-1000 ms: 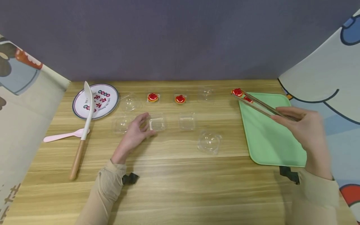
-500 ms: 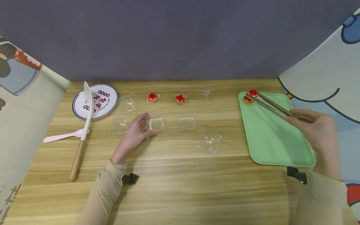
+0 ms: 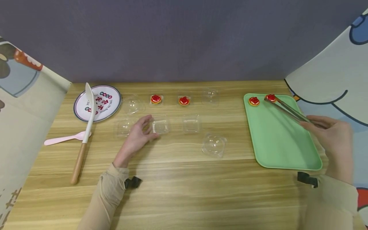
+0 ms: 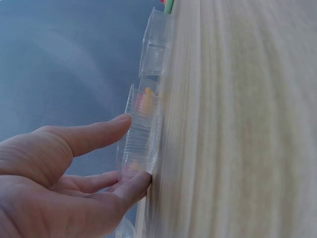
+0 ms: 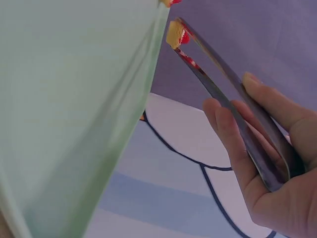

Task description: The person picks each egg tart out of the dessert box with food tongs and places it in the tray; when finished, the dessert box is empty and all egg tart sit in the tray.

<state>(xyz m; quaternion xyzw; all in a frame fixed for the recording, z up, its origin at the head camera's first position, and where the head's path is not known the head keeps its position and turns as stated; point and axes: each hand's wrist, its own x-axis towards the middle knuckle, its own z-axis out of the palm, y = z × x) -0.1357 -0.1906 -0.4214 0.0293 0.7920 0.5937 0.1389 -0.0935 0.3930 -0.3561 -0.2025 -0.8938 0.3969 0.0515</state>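
Note:
My left hand (image 3: 138,135) holds a small clear plastic box (image 3: 159,125) on the table by its edges; in the left wrist view, the thumb (image 4: 106,131) is at one side and fingers at the other. My right hand (image 3: 330,135) grips metal tongs (image 5: 225,101). Between the tong tips is a small tart (image 3: 271,97) with red topping, above the far part of the green tray (image 3: 284,143); whether it touches the tray is unclear. Another such tart (image 3: 254,101) lies in the tray's far left corner.
Two tarts (image 3: 156,99) (image 3: 184,101) sit in clear boxes at the back. An unfilled clear box (image 3: 191,124) and domed clear lids (image 3: 214,145) lie around. On the left are a plate (image 3: 112,102), a long-handled spoon (image 3: 79,163) and a pink spoon (image 3: 61,140).
My right hand has carried the tart in the tongs rightward from beside the tray to over its far part, uncovering the corner tart. The left hand has stayed on the box.

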